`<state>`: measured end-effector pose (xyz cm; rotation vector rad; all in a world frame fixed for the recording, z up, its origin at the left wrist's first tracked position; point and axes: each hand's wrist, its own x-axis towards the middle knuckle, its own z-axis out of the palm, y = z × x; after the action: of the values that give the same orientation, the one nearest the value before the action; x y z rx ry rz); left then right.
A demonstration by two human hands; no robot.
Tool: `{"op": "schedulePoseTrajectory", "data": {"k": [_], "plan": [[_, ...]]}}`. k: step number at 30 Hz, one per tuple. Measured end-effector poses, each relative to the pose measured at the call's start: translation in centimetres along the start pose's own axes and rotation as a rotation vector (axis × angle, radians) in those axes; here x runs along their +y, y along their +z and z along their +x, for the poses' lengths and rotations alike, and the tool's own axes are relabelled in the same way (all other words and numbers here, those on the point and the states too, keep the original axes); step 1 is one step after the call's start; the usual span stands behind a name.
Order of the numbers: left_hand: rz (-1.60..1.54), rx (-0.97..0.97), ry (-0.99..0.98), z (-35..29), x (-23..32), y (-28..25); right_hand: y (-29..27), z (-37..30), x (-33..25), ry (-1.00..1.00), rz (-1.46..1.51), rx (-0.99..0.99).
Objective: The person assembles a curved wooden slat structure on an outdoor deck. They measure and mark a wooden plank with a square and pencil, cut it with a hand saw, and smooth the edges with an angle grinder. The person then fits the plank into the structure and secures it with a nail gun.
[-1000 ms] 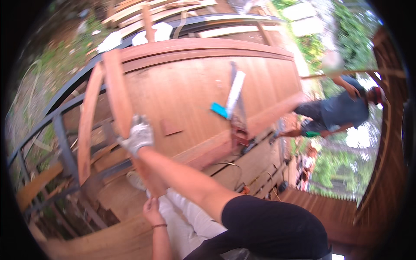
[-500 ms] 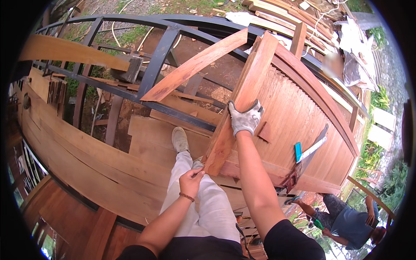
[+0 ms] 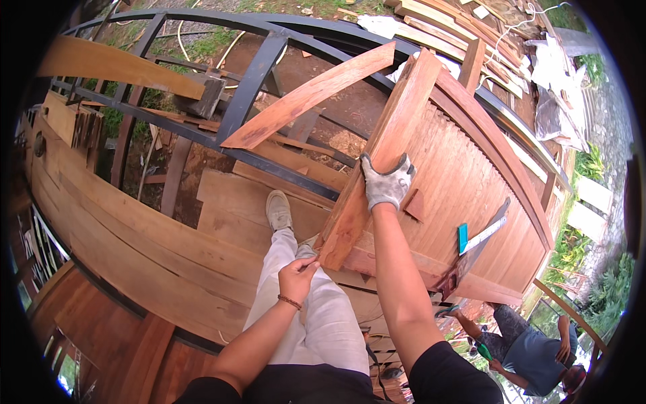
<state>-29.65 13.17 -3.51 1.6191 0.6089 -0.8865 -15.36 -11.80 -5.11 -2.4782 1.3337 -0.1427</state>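
Observation:
My right hand (image 3: 389, 182), in a grey-white work glove, grips a thick reddish wooden board (image 3: 397, 114), thumb over its left edge and fingers across its top. The board lies along the left side of a slatted wooden panel (image 3: 464, 175) with a curved edge. My bare left hand (image 3: 298, 277) is closed in a pinch by the board's near end; whatever is between the fingertips is too small to make out. Right of the glove lies a small wooden triangle (image 3: 415, 205). Farther right, a try square with a teal handle (image 3: 463, 238) rests over a handsaw (image 3: 454, 273).
A dark metal frame (image 3: 252, 87) runs across the far side, with a curved wooden piece (image 3: 309, 94) lying on it. Long planks (image 3: 148, 249) extend to the left. Stacked lumber (image 3: 457, 34) sits at the back. A person (image 3: 531, 353) holding something green is at the lower right.
The view has shifted slightly. Both hands keep their places on and beside the board, and the tools lie unmoved.

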Motion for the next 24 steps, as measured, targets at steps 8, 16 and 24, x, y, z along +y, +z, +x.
{"op": "schedulePoseTrajectory", "data": {"k": [8, 16, 24], "plan": [[-0.009, -0.016, 0.003, -0.1, 0.3, 0.1, -0.4, -0.1, 0.1, 0.027, 0.042, -0.016], [0.077, -0.027, 0.021, 0.2, -0.3, -0.4, -0.1, -0.2, -0.4, -0.002, 0.028, 0.004], [-0.356, -0.087, -0.107, 0.0, -1.3, 0.3, -0.8, 0.1, -1.0, 0.087, -0.021, -0.074]]}}
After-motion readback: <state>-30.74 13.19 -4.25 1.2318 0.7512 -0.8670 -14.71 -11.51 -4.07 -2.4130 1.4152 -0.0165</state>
